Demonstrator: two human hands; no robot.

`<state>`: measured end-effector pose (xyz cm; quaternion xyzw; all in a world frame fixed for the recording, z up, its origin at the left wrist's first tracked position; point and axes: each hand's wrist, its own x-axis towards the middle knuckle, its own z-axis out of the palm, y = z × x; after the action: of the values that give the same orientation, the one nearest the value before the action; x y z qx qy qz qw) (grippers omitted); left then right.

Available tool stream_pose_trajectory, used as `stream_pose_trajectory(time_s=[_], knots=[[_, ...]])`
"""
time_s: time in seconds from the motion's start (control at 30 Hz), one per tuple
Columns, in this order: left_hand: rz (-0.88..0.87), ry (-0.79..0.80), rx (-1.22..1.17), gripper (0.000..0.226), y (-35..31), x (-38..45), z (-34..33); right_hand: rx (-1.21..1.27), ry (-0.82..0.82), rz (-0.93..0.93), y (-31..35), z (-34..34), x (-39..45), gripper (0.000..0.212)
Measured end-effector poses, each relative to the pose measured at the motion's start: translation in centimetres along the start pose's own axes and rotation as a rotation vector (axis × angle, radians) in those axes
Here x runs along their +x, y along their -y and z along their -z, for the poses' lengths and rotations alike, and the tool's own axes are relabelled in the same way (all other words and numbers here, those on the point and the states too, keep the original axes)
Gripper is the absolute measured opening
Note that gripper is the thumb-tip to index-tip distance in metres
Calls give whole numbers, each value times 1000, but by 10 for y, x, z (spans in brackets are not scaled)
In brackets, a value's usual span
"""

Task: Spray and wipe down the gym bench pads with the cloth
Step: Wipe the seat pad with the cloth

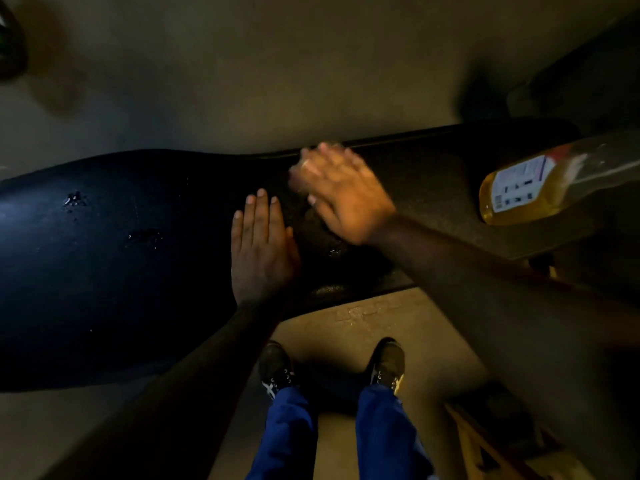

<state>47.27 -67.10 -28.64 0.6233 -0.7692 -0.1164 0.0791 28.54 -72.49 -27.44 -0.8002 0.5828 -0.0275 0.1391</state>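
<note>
1. Presently, the left hand [261, 251] lies flat and open on the dark bench pad [121, 265], holding nothing.
2. The right hand [341, 192] is blurred, spread open over the pad; whether a dark cloth lies beneath it cannot be told.
3. Droplets [74, 199] sit on the pad's left part, unwiped.
4. The bottle [530, 188] of yellow liquid lies on the pad's right end, apart from both hands.
5. Judgement: spraying looks done and wiping is in hand; the next pass should carry leftward over the droplets.
</note>
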Motion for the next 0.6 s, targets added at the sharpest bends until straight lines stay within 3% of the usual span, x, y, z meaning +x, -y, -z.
stream_pose_trajectory(time_s=[0.1, 0.13, 0.2, 0.27, 0.3, 0.4, 0.43, 0.53, 0.6], knots=[[4, 3, 5, 56, -1, 0, 1, 44, -105, -464, 6, 1, 14, 58], [5, -2, -3, 55, -2, -1, 2, 47, -97, -435, 24, -2, 8, 59], [2, -2, -5, 54, -4, 0, 4, 56, -15, -132, 45, -8, -23, 58], [7, 19, 10, 53, -3, -1, 4, 20, 50, 67, 16, -7, -49, 57], [11, 23, 12, 53, -3, -2, 4, -4, 11, 9, -3, -5, -49, 58], [16, 10, 12, 52, -4, -2, 3, 24, -116, -529, -2, -4, -43, 61], [21, 5, 15, 52, -5, -2, 4, 34, -114, -535, 21, -9, -49, 61], [38, 15, 28, 52, -9, -2, 5, 53, 29, -46, 56, -20, -95, 59], [35, -5, 20, 51, -7, -3, 4, -1, 32, 87, 21, -19, -106, 58]])
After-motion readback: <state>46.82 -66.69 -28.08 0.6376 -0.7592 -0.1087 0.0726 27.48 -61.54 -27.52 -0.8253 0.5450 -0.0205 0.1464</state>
